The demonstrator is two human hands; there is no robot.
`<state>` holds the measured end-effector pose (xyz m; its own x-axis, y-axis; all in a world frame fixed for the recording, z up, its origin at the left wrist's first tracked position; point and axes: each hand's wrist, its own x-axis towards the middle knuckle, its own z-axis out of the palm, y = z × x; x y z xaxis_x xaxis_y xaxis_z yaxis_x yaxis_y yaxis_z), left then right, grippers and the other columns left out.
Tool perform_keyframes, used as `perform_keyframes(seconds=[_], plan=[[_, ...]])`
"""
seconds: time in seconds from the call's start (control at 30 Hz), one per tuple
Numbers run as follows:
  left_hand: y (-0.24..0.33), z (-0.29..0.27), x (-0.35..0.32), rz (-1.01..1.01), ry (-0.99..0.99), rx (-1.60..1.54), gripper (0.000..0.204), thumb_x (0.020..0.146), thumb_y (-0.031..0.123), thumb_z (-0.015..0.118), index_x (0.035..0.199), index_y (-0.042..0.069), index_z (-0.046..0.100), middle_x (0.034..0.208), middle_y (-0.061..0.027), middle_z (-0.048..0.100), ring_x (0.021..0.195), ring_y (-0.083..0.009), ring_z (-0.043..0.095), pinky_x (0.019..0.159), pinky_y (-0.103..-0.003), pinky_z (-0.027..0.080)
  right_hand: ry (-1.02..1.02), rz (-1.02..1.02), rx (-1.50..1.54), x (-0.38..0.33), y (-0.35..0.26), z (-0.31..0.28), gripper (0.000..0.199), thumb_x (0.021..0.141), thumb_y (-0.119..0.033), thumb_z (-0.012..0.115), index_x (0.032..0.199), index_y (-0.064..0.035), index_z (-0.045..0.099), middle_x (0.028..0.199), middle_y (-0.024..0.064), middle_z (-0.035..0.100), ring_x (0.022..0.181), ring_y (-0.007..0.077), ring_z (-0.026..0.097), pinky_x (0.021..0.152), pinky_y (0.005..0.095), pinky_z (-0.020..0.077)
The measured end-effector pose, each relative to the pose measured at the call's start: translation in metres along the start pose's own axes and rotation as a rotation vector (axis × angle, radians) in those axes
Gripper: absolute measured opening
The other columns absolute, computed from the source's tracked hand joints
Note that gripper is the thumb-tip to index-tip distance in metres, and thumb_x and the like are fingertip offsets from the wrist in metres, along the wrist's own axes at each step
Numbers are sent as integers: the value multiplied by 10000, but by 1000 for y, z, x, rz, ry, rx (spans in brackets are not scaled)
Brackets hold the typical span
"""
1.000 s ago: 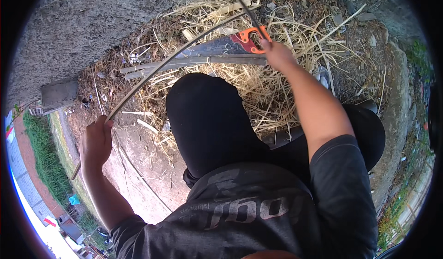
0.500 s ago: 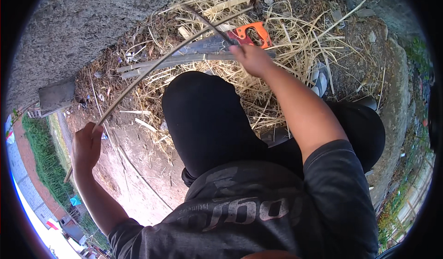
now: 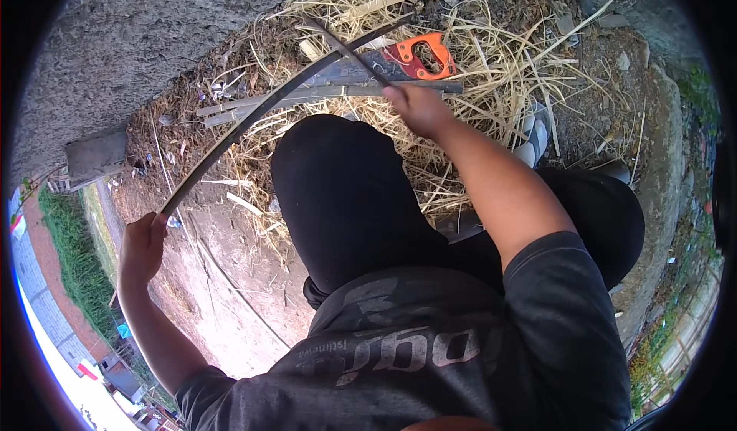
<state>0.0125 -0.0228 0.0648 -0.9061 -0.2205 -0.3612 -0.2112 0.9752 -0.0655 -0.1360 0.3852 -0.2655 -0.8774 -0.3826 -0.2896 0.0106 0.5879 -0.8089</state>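
My left hand is closed around the near end of a long, bowed bamboo strip, whose dark face shows. The strip rises from that hand toward the upper middle, passing left of my knee. My right hand grips a knife with a long, narrow, dark blade, pointing up and left. Knife and strip cross near the strip's far end; whether they touch I cannot tell. Below the crossing lie a handsaw with an orange and red handle and several split bamboo pieces.
Pale bamboo shavings cover the ground ahead of my knees. A rough grey wall stands at the far side, with a grey block beside it at the left. A sandal shows near my right leg. Thin strips lie on the dirt at left.
The bamboo strip has turned in my left hand, from a paler, narrow edge to its dark, wider face. My right hand and the knife have shifted slightly downward.
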Motion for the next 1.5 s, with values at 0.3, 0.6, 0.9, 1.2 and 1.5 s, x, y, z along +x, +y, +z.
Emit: perform_keyframes(seconds=[0.3,0.6,0.9,1.2,1.5], plan=[[-14,16,5,-28,-35,10,468,1026,383,476,782,2,596,561,-169,513,496,-312,517,520,-435,397,218,193,66,-8,27,-29,611,1015,-560,351,1101,-36,653,970,212,697,976,399,659,871,477,489],[-28,43,5,-16,-69,-39,448,1030,356,485,780,-1,591,599,-169,552,541,-325,552,540,-433,418,102,183,-44,1,39,-12,636,1022,-560,344,1101,-4,642,917,227,689,912,424,659,830,509,485],[-2,43,-1,-25,40,86,402,1017,336,504,784,15,568,604,-212,523,573,-420,539,542,-490,401,83,-16,111,-5,-20,-2,623,1001,-586,379,1002,-25,651,905,232,683,938,408,666,830,474,502],[50,1,-1,-105,73,166,384,998,363,536,820,30,605,633,-224,564,610,-447,568,557,-494,427,139,293,46,3,29,-25,618,1011,-554,414,1108,1,668,1019,235,690,994,376,655,890,424,483],[65,-28,10,-66,99,230,429,1002,398,535,808,24,614,602,-203,550,543,-394,542,531,-469,408,49,-91,102,4,-89,-30,394,873,-407,690,985,-35,622,884,163,685,846,322,675,747,428,509]])
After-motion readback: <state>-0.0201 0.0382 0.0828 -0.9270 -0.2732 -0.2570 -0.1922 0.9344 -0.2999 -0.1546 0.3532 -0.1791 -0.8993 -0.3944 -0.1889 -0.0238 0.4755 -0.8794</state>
